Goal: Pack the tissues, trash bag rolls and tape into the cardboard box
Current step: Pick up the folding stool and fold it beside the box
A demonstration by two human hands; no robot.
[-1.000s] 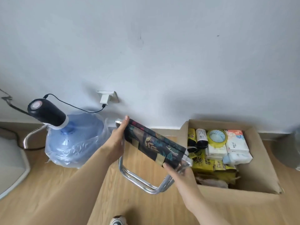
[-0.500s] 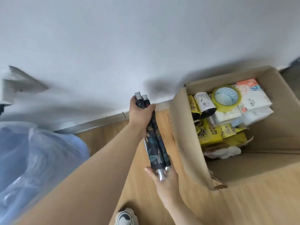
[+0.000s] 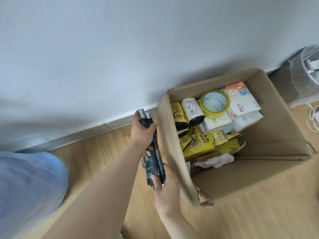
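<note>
An open cardboard box (image 3: 276,152) stands on the wood floor by the wall. Inside lie white tissue packs (image 3: 241,104), a yellow-rimmed tape roll (image 3: 214,103), black trash bag rolls (image 3: 192,112) and yellow trash bag packs (image 3: 198,144). Just left of the box, both hands hold a folded stool (image 3: 154,159) with dark leaf-print fabric and metal tubes, held upright against the box's left wall. My left hand (image 3: 142,131) grips its upper end. My right hand (image 3: 165,188) grips its lower end.
A blue water jug in clear plastic (image 3: 29,183) fills the lower left. A white wall and baseboard (image 3: 96,130) run behind. At the far right stand a plastic-covered fan (image 3: 305,75) and a white cable (image 3: 313,118) on the floor.
The stool, open a second ago, has been folded flat and turned upright. Both hands moved it right, beside the box. The view swung right and down, the jug sliding off to the left.
</note>
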